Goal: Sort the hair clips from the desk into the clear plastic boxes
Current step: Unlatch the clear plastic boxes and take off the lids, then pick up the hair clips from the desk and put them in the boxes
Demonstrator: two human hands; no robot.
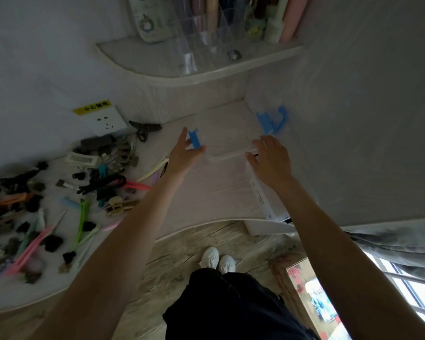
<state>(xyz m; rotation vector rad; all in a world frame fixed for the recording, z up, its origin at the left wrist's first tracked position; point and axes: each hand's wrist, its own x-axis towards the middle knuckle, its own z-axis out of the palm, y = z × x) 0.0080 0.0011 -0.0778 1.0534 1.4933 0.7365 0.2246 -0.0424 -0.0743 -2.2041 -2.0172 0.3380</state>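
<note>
A clear plastic box [227, 143] with blue latches stands at the back right of the white desk [206, 192]. My left hand [183, 154] grips its left end, with fingers around the left blue latch [194, 139]. At the box's right end my right hand [271, 160] touches it with spread fingers, just below the right blue latch [272, 119]. A big heap of hair clips [59, 200] in black, pink, green, beige and blue covers the left part of the desk. The box is blurred, so what it holds cannot be made out.
A second clear box [265, 204] lies along the desk's right edge against the grey wall. A wall socket [106, 121] sits behind the clips. Above, a shelf [196, 67] carries a clear organiser. Below are the wooden floor and my white shoes.
</note>
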